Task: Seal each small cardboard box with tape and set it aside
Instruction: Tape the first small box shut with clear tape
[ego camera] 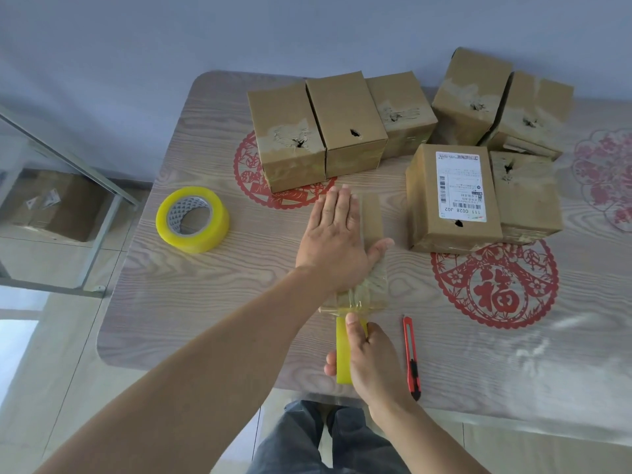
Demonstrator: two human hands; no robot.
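My left hand [337, 234] lies flat with straight fingers on top of a small cardboard box [371, 218], mostly hiding it. A strip of clear tape [367, 289] runs from the box down its near side to a yellow tape roll [343, 350]. My right hand [369, 360] grips that roll on edge near the table's front, thumb on top. Several taped cardboard boxes stand behind: a row at the back [345, 124], a pair at the back right [502, 104], and a labelled box [451, 196] to the right.
A second yellow tape roll [192, 218] lies flat at the left of the wood-grain table [222, 302]. A red utility knife [411, 357] lies right of my right hand. Red paper-cut decorations mark the tabletop. A glass shelf with a box stands off the left.
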